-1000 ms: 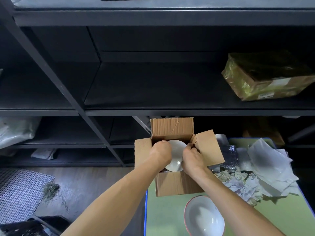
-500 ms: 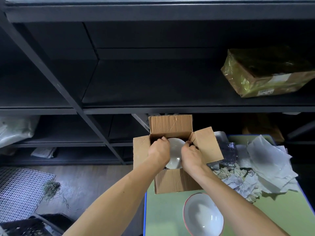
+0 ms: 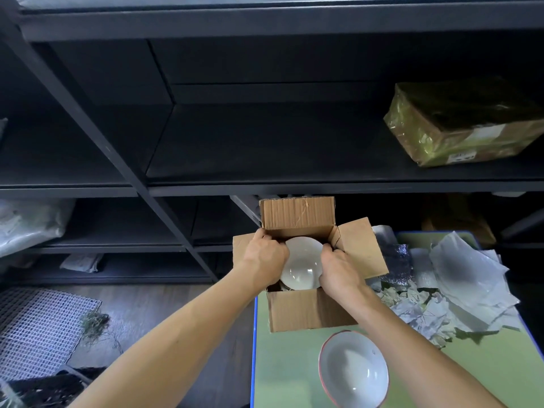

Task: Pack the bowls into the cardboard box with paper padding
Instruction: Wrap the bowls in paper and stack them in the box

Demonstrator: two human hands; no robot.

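You were right in the middle of seating a bowl: both hands were in the open mouth of the cardboard box (image 3: 309,310), which stood at the near-left corner of the green table (image 3: 477,378) with its flaps spread. Your left hand (image 3: 266,257) was curled over the left edge of the white bowl (image 3: 301,265), and your right hand (image 3: 338,267) was curled against its right edge, fingers bent and wrapped close on both sides, so the bowl was held between them. The bowl sat inside the box opening and filled most of it; whether it was mouth-up or turned over could not be told from here, nor whether it already rested on anything beneath. By my reading, this was the lowering-in step, not yet finished. A second bowl (image 3: 353,369), red-rimmed, waited on the table just in front of the box, and the paper padding (image 3: 426,310) lay heaped beside the box on the right. The next move would call for easing the bowl level to the bottom, letting go, then reaching right for paper to cushion it before the second bowl goes on top. The fit looked snug, so watch your knuckles against the flaps.
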